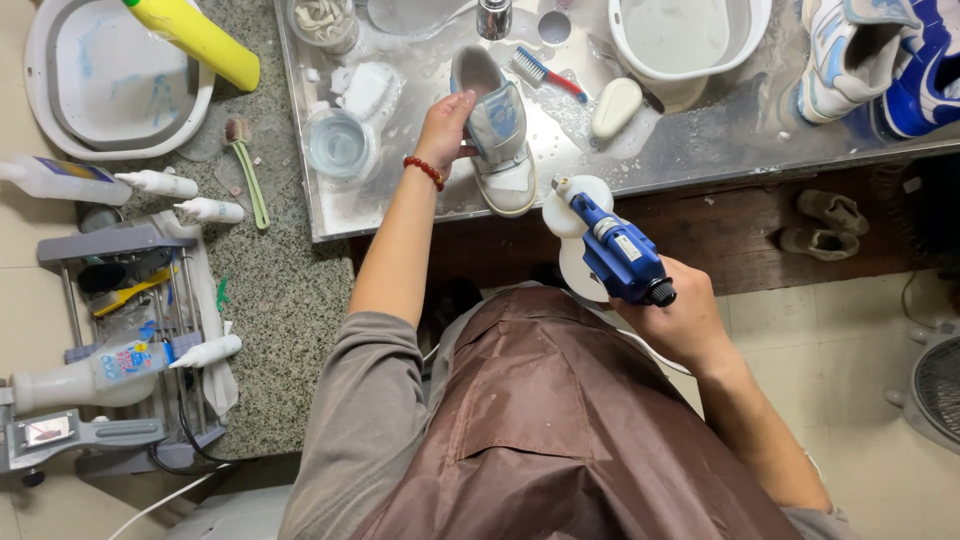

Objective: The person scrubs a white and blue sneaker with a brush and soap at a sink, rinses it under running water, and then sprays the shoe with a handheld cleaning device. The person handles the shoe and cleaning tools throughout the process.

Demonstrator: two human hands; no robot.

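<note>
My left hand grips a shoe by its side on the wet steel table. My right hand, nearer, is closed around a blue power brush.

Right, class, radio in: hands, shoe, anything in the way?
Left hand grips shoe on wet tray. Right hand holds blue power tool, off the shoe. Brush lies beside it, apart.

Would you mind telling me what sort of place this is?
Probably a shoe-cleaning workshop. The left hand holds a sneaker on a wet metal table, the right hand holds a blue power brush, and a scrub brush lies nearby.
</note>
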